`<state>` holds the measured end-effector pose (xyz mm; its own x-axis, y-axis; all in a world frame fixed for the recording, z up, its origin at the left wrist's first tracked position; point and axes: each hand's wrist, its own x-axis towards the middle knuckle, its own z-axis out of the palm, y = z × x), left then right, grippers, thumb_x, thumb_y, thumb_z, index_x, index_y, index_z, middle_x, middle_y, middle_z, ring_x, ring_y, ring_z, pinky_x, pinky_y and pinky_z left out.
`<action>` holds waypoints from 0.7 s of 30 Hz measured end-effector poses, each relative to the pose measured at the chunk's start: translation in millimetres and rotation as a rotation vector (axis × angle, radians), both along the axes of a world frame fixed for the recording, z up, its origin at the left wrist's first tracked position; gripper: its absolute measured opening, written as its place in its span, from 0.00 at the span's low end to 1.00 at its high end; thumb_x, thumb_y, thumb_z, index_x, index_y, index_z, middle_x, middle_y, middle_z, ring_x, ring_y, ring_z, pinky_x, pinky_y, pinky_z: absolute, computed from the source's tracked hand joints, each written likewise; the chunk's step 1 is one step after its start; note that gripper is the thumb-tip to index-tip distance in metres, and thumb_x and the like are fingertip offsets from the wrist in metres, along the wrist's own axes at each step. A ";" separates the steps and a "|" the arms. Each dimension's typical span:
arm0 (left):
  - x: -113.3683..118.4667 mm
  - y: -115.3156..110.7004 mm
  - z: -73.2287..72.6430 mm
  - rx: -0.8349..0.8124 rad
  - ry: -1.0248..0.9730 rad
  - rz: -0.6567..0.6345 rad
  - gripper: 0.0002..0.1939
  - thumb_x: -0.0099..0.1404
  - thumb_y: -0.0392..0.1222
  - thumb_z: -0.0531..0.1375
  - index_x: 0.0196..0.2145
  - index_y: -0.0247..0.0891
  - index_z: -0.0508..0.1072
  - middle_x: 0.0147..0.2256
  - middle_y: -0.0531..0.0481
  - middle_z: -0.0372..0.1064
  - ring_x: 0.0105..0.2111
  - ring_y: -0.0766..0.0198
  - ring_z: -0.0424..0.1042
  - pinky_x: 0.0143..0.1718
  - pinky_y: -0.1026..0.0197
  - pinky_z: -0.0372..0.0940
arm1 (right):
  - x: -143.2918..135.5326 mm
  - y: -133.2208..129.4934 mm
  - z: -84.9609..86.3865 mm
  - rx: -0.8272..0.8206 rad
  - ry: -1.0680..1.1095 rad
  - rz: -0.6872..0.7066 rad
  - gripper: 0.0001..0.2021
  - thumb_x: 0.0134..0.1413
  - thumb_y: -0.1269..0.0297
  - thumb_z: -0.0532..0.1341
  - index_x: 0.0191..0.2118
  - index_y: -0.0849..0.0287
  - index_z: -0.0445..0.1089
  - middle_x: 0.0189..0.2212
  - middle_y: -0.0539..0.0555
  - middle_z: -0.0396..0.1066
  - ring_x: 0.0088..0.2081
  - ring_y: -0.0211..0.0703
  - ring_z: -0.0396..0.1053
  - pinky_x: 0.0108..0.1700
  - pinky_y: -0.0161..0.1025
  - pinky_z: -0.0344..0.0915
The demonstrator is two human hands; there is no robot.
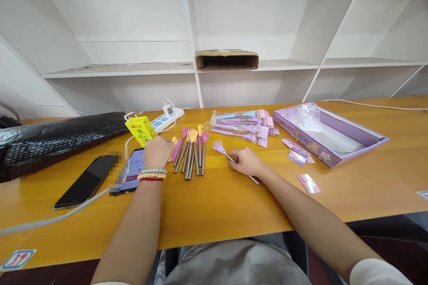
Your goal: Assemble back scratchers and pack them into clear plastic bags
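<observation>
My right hand (245,161) is closed around the metal rod of a back scratcher (219,146) with a light purple claw, low over the table. To the left, my left hand (158,153) is curled beside some orange and pink handles (174,150); its fingertips are hidden, so what it grips does not show. Between my hands lies a pile of metal back scratchers (192,153) with pink and yellow claws. Behind them, more back scratchers lie in clear bags (240,125) with printed cards.
A purple display box (363,141) holds clear plastic at the right, near loose cards (309,183). At the left are a yellow drink carton (140,130), a power strip (167,120), a dark phone (85,182), a lit phone (135,167), a white cable (76,207) and a black wrapped roll (67,140).
</observation>
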<state>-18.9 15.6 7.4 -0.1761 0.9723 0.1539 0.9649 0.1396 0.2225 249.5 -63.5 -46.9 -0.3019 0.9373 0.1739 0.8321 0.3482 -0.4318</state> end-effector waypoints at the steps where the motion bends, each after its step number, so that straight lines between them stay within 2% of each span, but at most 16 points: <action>1: -10.3 3.4 1.1 -0.030 -0.006 0.021 0.16 0.56 0.46 0.50 0.31 0.34 0.73 0.32 0.34 0.72 0.36 0.45 0.70 0.32 0.53 0.62 | 0.2 0.6 -0.6 -0.005 -0.017 -0.017 0.08 0.50 0.65 0.56 0.34 0.57 0.71 0.22 0.49 0.69 0.24 0.35 0.61 0.27 0.32 0.49; 4: -34.3 12.3 0.0 -0.086 0.006 0.062 0.15 0.53 0.46 0.53 0.30 0.32 0.72 0.35 0.31 0.71 0.38 0.43 0.70 0.31 0.54 0.63 | 1.0 1.8 -1.4 -0.021 -0.065 -0.056 0.08 0.50 0.63 0.56 0.34 0.56 0.71 0.24 0.50 0.70 0.26 0.37 0.63 0.28 0.33 0.50; 7: -45.5 19.6 -4.2 -0.194 0.028 0.062 0.11 0.46 0.42 0.56 0.26 0.33 0.71 0.30 0.33 0.71 0.35 0.45 0.70 0.29 0.56 0.63 | 1.2 2.1 -0.8 -0.042 -0.099 -0.074 0.08 0.51 0.63 0.56 0.35 0.56 0.71 0.25 0.51 0.71 0.28 0.38 0.65 0.29 0.33 0.51; 11: -47.3 25.7 -7.7 -0.289 0.037 0.031 0.03 0.42 0.38 0.57 0.18 0.37 0.68 0.20 0.40 0.68 0.29 0.50 0.71 0.28 0.57 0.63 | 1.0 2.0 0.2 -0.051 -0.098 -0.067 0.09 0.51 0.62 0.56 0.36 0.56 0.71 0.26 0.51 0.72 0.27 0.38 0.65 0.29 0.33 0.51; 13: -45.9 26.6 -8.2 -0.355 0.009 0.016 0.02 0.42 0.37 0.56 0.15 0.37 0.67 0.17 0.43 0.66 0.25 0.53 0.70 0.27 0.57 0.63 | 1.1 2.1 0.0 -0.047 -0.091 -0.060 0.09 0.51 0.62 0.56 0.35 0.56 0.71 0.26 0.50 0.71 0.27 0.38 0.64 0.29 0.33 0.51; 17: -42.1 25.8 -7.9 -0.370 0.018 0.000 0.02 0.40 0.36 0.56 0.14 0.37 0.66 0.15 0.45 0.65 0.22 0.55 0.69 0.25 0.58 0.63 | 1.8 2.3 -1.2 -0.035 -0.075 -0.039 0.09 0.51 0.62 0.56 0.35 0.56 0.71 0.25 0.50 0.71 0.27 0.37 0.64 0.29 0.33 0.51; 21: -39.3 24.3 -6.7 -0.374 0.019 0.025 0.02 0.39 0.35 0.57 0.13 0.37 0.66 0.17 0.44 0.67 0.23 0.56 0.69 0.25 0.59 0.63 | 2.3 2.0 -1.9 -0.037 -0.061 -0.034 0.08 0.51 0.62 0.56 0.34 0.57 0.71 0.25 0.50 0.70 0.26 0.36 0.64 0.29 0.32 0.51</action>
